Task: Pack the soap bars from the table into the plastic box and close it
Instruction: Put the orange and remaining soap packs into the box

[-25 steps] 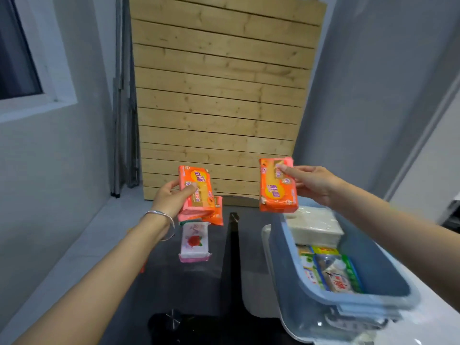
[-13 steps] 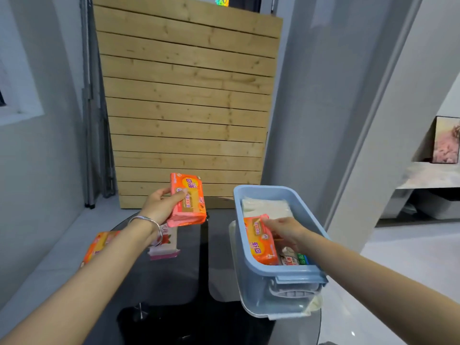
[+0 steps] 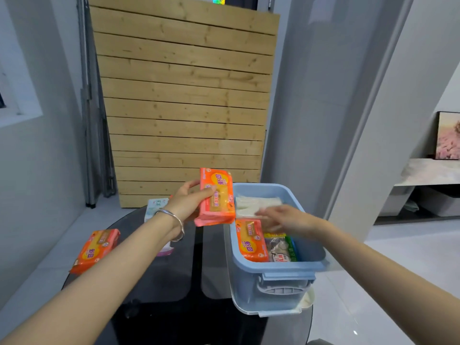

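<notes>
At the far left one orange soap bar [image 3: 95,250] lies flat near the edge of the dark glass surface [image 3: 159,295]. Just beyond the forearm a white-and-pink soap bar [image 3: 155,206] lies on the same surface, mostly hidden by the arm. The left grip [image 3: 186,205], with a bracelet [image 3: 174,225] at the wrist, holds a raised orange pack [image 3: 216,197] between thumb and fingers, just left of the plastic box [image 3: 273,267]. The pack looks thick at its lower edge, and I cannot tell whether it is one bar or two stacked. The box stands open at the right edge of the surface, on what looks like its clear lid [image 3: 249,310]. Inside are a packed orange bar [image 3: 250,241], a white pack [image 3: 258,205] and green-and-yellow packs [image 3: 283,250]. The right grip [image 3: 286,220] hovers over them, blurred, fingers stretched out and seemingly holding nothing. Two risks stand out. If the raised pack is two bars, the lower one could slip out as it crosses the rim. The box also seems to overhang the edge, so a hard push could tip it. The count is at least three orange bars, one white-and-pink bar, one white pack, one box and one lid. The green-and-yellow packs are too crowded to count.
</notes>
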Demonstrator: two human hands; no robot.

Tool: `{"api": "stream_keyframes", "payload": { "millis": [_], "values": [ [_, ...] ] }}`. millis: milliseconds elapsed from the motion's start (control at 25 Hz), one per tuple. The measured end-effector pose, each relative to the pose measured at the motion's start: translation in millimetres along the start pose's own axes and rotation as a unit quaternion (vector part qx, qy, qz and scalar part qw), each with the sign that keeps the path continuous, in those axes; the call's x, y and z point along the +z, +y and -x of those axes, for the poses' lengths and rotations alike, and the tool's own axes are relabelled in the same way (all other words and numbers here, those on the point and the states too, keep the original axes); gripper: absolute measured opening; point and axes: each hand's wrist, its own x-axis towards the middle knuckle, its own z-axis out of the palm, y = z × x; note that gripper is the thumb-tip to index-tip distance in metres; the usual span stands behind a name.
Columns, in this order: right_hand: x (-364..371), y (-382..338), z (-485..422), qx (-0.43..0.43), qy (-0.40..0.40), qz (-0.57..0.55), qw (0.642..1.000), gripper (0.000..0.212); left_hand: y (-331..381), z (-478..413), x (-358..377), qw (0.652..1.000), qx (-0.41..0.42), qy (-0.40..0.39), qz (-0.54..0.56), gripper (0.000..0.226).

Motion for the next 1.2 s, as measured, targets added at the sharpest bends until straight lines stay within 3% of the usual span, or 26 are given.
{"api": "stream_keyframes", "payload": {
  "millis": [80, 120, 240, 440, 520, 640, 720, 840, 880, 1040, 1200],
  "values": [
    [-20, -12, -1, -0.028, 0.100, -0.078, 0.992, 0.048, 4, -3, 22, 0.999, -0.002, -0.039, -0.016, 0.067],
    [-28, -16, -2, -0.035, 0.109, -0.130, 0.985, 0.051, 5, -6, 35, 0.998, -0.007, -0.063, -0.028, 0.072],
    [-39, -19, -3, -0.019, 0.063, -0.219, 0.973, 0.041, -5, -19, 80, 0.991, -0.040, -0.104, -0.068, 0.072],
    [-39, 8, -1, 0.127, 0.019, -0.247, 0.960, 0.044, -31, -33, 127, 0.955, -0.192, -0.151, -0.168, 0.034],
    [-37, 14, -3, 0.146, 0.008, -0.223, 0.964, 0.046, -36, -39, 131, 0.937, -0.159, -0.159, -0.265, 0.029],
    [-29, 14, -7, 0.142, 0.014, -0.102, 0.985, 0.045, -37, -43, 122, 0.858, 0.008, -0.143, -0.493, 0.027],
    [-25, 15, -10, 0.100, 0.003, 0.054, 0.993, 0.047, -36, -45, 107, 0.791, 0.069, -0.147, -0.590, 0.031],
    [-20, 18, -12, 0.009, 0.009, 0.311, 0.950, 0.051, -37, -50, 91, 0.649, 0.125, -0.189, -0.726, 0.036],
    [-21, 20, -13, -0.011, 0.026, 0.350, 0.936, 0.051, -37, -52, 89, 0.622, 0.132, -0.192, -0.748, 0.038],
    [-32, 32, -15, -0.036, 0.058, 0.331, 0.941, 0.060, -35, -54, 92, 0.556, 0.129, -0.194, -0.798, 0.042],
    [-33, 44, -12, -0.046, 0.064, 0.304, 0.950, 0.060, -35, -43, 99, 0.555, 0.083, -0.185, -0.806, 0.058]
  ]
}}
